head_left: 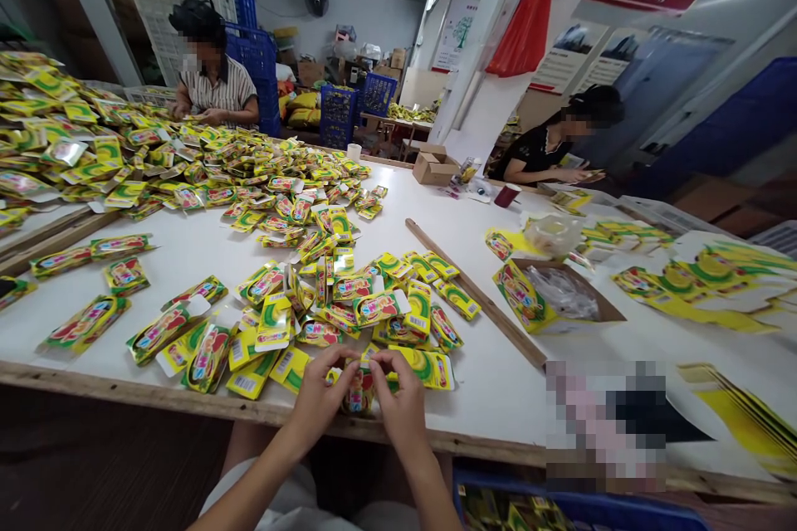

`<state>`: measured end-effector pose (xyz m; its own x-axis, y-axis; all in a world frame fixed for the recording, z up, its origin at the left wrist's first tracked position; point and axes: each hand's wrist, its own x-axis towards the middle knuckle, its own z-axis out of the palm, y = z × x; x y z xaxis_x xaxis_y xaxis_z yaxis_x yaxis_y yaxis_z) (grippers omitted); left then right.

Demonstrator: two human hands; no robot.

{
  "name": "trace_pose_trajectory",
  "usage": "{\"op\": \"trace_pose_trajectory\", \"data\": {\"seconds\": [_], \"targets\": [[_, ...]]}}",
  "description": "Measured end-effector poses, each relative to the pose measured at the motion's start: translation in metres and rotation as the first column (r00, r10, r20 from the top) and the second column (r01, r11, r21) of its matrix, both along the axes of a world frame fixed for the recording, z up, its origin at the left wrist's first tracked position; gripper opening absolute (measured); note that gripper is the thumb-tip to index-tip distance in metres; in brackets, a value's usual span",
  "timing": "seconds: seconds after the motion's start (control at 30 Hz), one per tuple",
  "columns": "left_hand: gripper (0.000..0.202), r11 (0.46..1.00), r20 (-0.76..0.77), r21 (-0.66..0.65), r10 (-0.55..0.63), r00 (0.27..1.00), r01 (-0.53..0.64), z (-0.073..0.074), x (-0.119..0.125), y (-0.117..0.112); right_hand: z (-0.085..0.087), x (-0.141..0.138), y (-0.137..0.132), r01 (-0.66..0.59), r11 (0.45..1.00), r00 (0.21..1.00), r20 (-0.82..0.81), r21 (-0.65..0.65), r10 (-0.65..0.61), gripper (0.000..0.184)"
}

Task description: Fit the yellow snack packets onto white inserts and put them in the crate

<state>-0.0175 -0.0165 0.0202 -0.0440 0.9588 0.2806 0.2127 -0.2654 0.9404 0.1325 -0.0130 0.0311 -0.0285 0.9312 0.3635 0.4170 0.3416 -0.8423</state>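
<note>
At the near table edge, my left hand (322,395) and my right hand (400,398) meet over a small yellow and green printed box (359,395). Thumbs and forefingers of both hands pinch its top end, where a pale flap shows in part. The box stands roughly upright between my palms, its lower end near the wooden edge. Right beyond my fingers lies a loose heap of similar small boxes (374,309), some with end flaps sticking out. One flat yellow box (427,368) lies just beside my right hand.
A large pile of boxes (155,149) covers the table's far left. A wooden strip (473,290) crosses the white table (498,398). To the right stands an open carton (560,299) with plastic bags inside. A blue crate (560,506) sits below the edge. Two people work across the table.
</note>
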Motion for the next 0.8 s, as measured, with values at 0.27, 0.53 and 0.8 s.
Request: {"op": "trace_pose_trajectory", "data": {"seconds": [0.27,0.53,0.8], "targets": [[0.016,0.993,-0.107,0.067,-0.088,0.990,0.095,-0.009,-0.009,-0.011,-0.014,0.001,-0.017,-0.034,0.999,0.998,-0.048,0.018,0.035,0.011],[0.040,0.951,-0.597,-0.134,-0.303,0.743,0.280,0.005,-0.070,-0.008,0.043,0.150,-0.062,0.176,0.984,0.905,0.398,-0.023,-0.152,0.020],[0.060,0.868,-0.587,-0.227,-0.483,0.649,0.441,0.018,-0.089,0.015,0.027,0.132,-0.072,0.125,0.980,0.938,0.342,-0.154,-0.066,0.023]]}}
